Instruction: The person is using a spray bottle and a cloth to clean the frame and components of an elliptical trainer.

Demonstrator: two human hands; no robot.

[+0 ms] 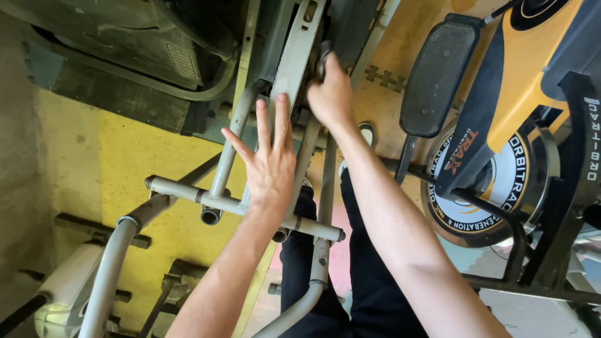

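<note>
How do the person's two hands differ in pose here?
The left hand lies open, fingers spread flat against the grey metal frame; the right hand is closed around a small dark part higher up. The left sits nearer the camera, the right farther. Both are bare.

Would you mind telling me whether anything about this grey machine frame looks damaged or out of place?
Two grey tube ends below the cross bar are open, joined to nothing. The left hand lies flat, fingers spread, on the flat upright bar; the right hand grips a part beside it. No visible damage.
</note>
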